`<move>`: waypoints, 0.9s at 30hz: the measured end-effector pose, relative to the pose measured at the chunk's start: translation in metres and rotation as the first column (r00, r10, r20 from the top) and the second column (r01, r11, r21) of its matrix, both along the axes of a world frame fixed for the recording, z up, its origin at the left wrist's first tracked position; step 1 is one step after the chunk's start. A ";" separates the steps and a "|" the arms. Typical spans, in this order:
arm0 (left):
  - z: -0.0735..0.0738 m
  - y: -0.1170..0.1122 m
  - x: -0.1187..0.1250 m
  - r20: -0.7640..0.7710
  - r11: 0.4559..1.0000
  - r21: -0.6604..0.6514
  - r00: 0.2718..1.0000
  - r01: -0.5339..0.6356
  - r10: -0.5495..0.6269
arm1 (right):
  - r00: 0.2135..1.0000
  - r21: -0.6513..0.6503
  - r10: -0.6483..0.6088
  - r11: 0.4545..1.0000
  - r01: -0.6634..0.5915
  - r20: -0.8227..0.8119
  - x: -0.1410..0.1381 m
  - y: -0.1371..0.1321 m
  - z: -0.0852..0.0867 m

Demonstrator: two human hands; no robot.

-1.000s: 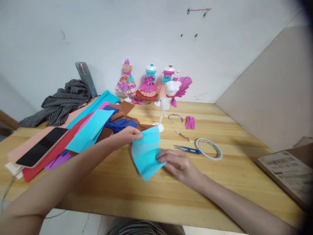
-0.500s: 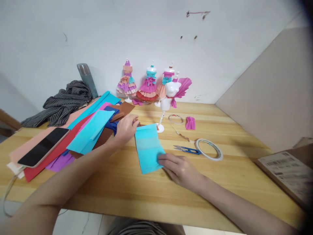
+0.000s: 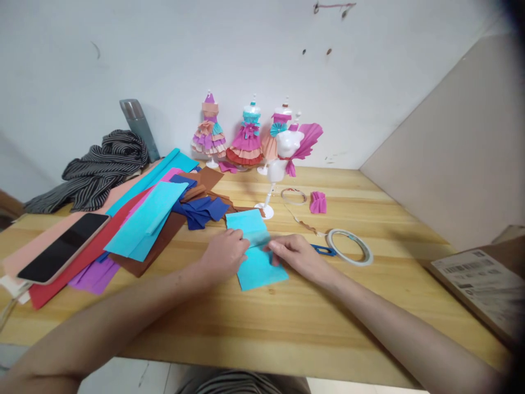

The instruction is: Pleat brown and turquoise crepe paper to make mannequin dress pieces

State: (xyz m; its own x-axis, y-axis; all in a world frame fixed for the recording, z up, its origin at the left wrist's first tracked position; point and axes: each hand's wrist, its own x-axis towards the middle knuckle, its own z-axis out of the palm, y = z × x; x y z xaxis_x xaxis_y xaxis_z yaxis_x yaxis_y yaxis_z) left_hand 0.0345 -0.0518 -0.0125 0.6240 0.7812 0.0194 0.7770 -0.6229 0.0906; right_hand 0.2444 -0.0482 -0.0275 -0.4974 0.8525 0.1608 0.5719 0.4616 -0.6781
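A rectangle of turquoise crepe paper (image 3: pixel 262 269) lies on the table before me, with a crosswise crease near its middle. My left hand (image 3: pixel 225 253) is closed at the paper's left edge, fingers curled over that crease. From the right, my right hand (image 3: pixel 294 253) pinches the paper's right edge at the same height. Both sets of fingertips are slightly blurred. Just beyond the paper stands a small white mannequin (image 3: pixel 283 161) with a pleated magenta piece (image 3: pixel 307 142) at its back. Blue thread snips (image 3: pixel 324 250) lie partly hidden behind my right hand.
Rolls of tape (image 3: pixel 350 247) and a gathered magenta scrap (image 3: pixel 318 202) lie at right. Several dressed mannequins (image 3: pixel 248 137) stand by the wall. Coloured paper sheets (image 3: pixel 145 221), a phone (image 3: pixel 63 248), striped cloth (image 3: pixel 109 169) and a bottle (image 3: pixel 139 126) fill the left. A cardboard box (image 3: pixel 471 290) sits far right.
My left hand has come down and right from the paper's top corner to its middle. My right hand has shifted up along the right edge. The paper now shows a crease across it.
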 end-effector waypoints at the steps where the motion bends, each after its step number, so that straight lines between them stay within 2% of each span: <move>1: 0.000 -0.001 0.000 -0.010 1.000 0.009 1.000 0.000 0.000 | 1.000 0.005 -0.012 1.000 0.012 0.010 0.001 0.000 -0.002; 8: -0.011 -0.007 0.004 -0.048 0.996 0.093 0.999 0.017 -0.013 | 0.996 0.102 -0.065 0.993 0.058 0.068 0.001 0.001 -0.020; 16: -0.020 -0.002 0.004 -0.084 0.980 0.187 0.995 0.066 -0.051 | 0.985 0.176 -0.145 0.976 0.127 0.095 -0.001 0.003 -0.027; 21: -0.026 -0.001 0.002 0.064 0.928 0.356 0.988 0.112 -0.144 | 0.990 0.255 -0.127 0.961 0.108 0.062 -0.002 0.001 -0.025; 23: -0.028 0.000 0.002 0.114 0.929 0.351 0.980 0.116 -0.165 | 0.994 0.316 -0.101 0.945 0.080 0.050 -0.002 0.000 -0.025; 27: -0.031 0.003 0.002 0.163 0.951 0.299 0.978 0.077 -0.130 | 0.994 0.370 -0.094 0.927 0.066 0.057 -0.002 -0.003 -0.025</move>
